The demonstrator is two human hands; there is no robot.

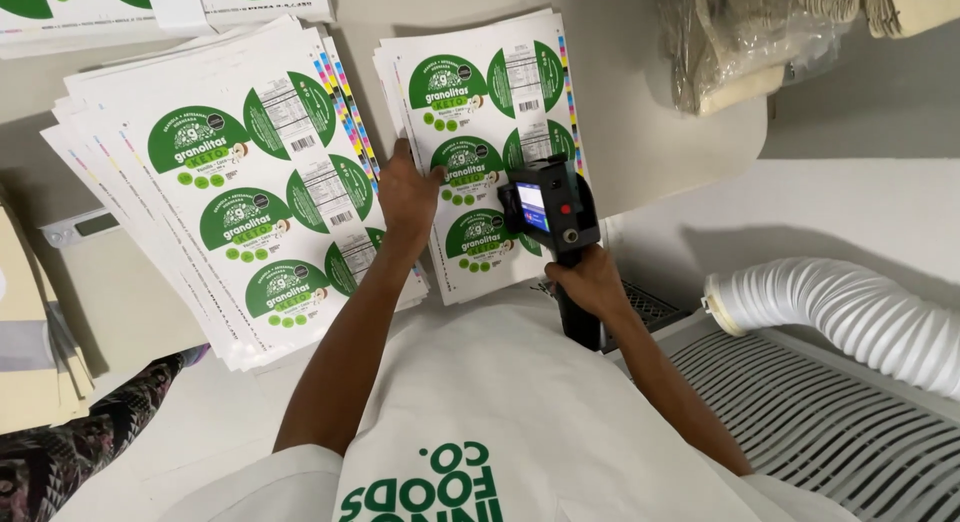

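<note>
Head view — left hand flat, fingers spread on label sheets; right hand clenched around handheld printer

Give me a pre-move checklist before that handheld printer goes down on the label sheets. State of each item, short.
1. Left hand flat on the right stack of label sheets, at its left edge: ok.
2. Right hand wrapped round the handle of the handheld printer: ok.
3. Printer screen lit: ok.
4. Printer head over the lower part of the top sheet: ok; whether it touches the sheet: cannot tell.
5. Sheets squared: not ok, edges fanned.
6. Left stack apart from the printer: ok.
</note>
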